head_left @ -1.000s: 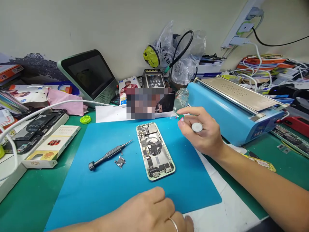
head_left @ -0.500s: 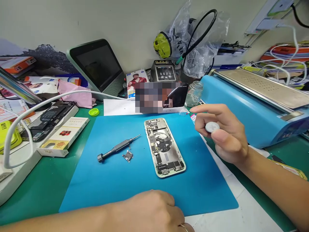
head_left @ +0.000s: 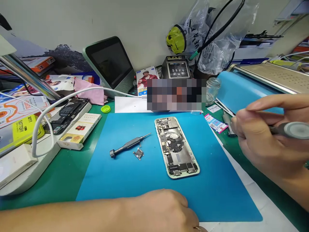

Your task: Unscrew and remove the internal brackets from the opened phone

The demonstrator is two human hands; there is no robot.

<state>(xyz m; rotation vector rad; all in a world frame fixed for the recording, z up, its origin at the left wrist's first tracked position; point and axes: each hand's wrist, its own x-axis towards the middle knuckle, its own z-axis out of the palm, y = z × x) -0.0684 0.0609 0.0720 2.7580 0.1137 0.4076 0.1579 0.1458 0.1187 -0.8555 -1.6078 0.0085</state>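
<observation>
— Where do things lie?
— Opened phone (head_left: 177, 147) mid blue mat (head_left: 154, 167). My right hand (head_left: 267, 141) grips a screwdriver (head_left: 291, 130); left hand (head_left: 159, 209) rests fisted, empty.
— Next?
— Probably bringing its tip onto a phone screw, steadily.

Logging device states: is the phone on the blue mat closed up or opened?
Opened. The phone lies flat on the blue mat with boards and internal parts exposed, no cover over them.
</observation>
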